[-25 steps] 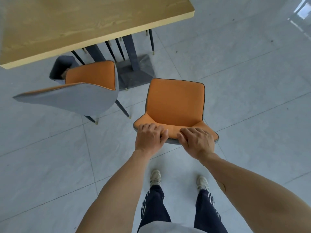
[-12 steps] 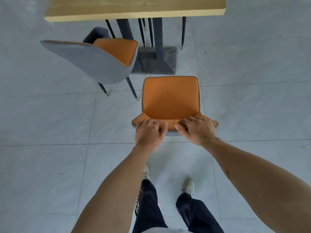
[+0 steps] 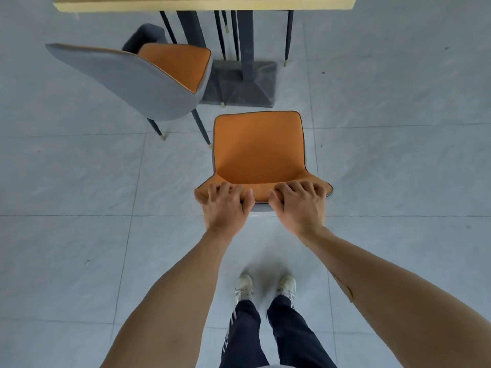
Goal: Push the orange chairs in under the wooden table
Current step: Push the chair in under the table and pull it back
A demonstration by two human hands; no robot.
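Observation:
An orange chair [image 3: 259, 150] with a grey shell stands on the floor in front of me, its seat facing the wooden table [image 3: 202, 4] at the top edge. My left hand [image 3: 224, 205] grips the top of its backrest on the left, fingers curled over the rim. Beside it my right hand [image 3: 300, 205] grips the same rim on the right. A second orange chair [image 3: 148, 75] stands to the left, turned at an angle, its seat partly under the table edge.
The table's dark pedestal and base plate [image 3: 239, 86] lie straight beyond the held chair. Thin dark legs of other chairs [image 3: 288, 35] show under the table. Grey floor tiles [image 3: 398, 155] spread to both sides. My feet [image 3: 265, 286] stand close behind the chair.
The view has squared up to the table and the held chair now points straight at the pedestal. My feet have come together behind it. Both hands keep their hold on the backrest.

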